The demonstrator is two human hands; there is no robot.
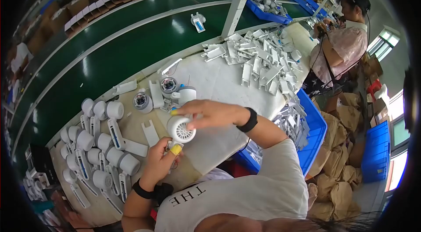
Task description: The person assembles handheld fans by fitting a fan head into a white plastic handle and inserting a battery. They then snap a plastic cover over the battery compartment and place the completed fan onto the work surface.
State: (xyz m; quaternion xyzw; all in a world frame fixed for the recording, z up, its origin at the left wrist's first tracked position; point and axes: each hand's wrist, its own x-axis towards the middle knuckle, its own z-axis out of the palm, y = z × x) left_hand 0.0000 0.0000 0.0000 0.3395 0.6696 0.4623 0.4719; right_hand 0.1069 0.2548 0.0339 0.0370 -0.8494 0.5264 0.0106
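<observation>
A white fan head with a round slotted grille is between my hands, above the near part of the worktable. My left hand is closed round its narrow neck from below, with yellow wrapping on the thumb. My right hand grips the head from the upper right, thumb by the grille and fingers reaching over the back; it is slightly blurred. Just beyond lie two fan heads with exposed round insides and a white-and-grey fan head. A white handle shell rests to the left.
Several white fans crowd the table's left side. White handle shells are heaped at the far right. A blue bin of parts stands by the table's right edge. Beyond runs a green conveyor. Another person works at the right.
</observation>
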